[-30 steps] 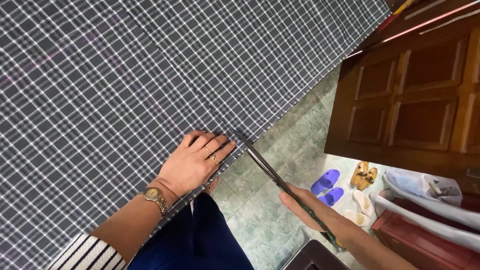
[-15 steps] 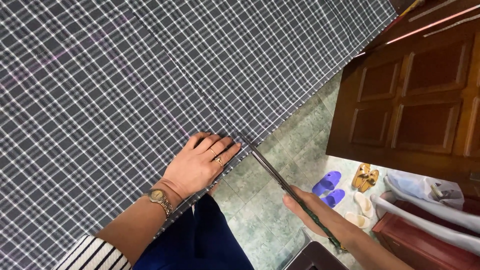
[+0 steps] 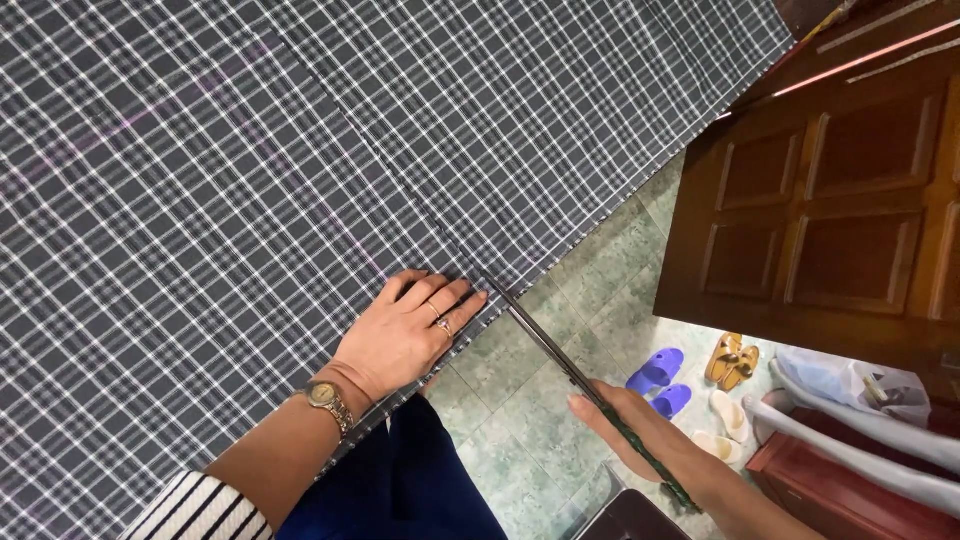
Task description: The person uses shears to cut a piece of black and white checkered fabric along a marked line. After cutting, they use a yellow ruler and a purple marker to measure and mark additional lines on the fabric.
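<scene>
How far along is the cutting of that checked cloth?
It looks barely begun. Done: the checked cloth lies spread flat, with a faint line running across it toward the edge. In hand: the left hand presses the cloth flat at its near edge, while the right hand holds the scissors, their tip just at that edge. Left: no cut shows in the cloth yet, so nearly the whole length remains.

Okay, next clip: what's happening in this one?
A person is working at the edge of a large grey-and-white checked cloth spread flat on a table. The left hand, with a ring and a gold wristwatch, lies flat on the cloth near its edge. The right hand holds long dark-handled scissors, their tip at the cloth edge beside the left fingertips. Beyond the table are green floor tiles, purple slippers and a brown wooden door.
</scene>
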